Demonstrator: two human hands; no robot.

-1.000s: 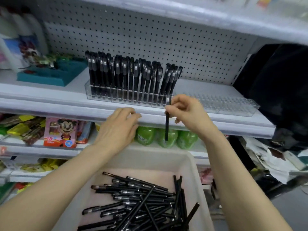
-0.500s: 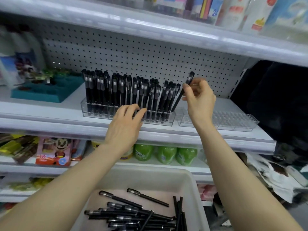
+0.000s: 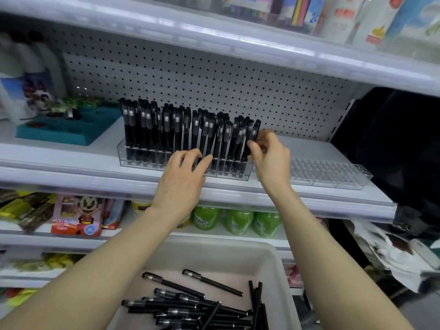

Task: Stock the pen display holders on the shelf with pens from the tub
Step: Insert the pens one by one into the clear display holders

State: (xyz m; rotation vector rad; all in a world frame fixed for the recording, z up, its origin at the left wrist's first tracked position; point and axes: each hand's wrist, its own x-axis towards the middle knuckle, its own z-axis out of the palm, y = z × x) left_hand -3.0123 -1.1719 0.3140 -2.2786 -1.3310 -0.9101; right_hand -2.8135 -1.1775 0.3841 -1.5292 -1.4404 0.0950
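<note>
Head: right hand (image 3: 271,160) hides pinched pen (image 3: 255,132) lower barrel.

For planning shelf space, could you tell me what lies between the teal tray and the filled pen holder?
Only bare white shelf, as the head view shows.

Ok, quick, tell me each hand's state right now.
Left hand: open, resting against the filled pen holder.
Right hand: pinching a black pen at the holder's right end.

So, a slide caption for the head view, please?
Right hand grips a pen at the clear holder; left hand touches its front.
</note>
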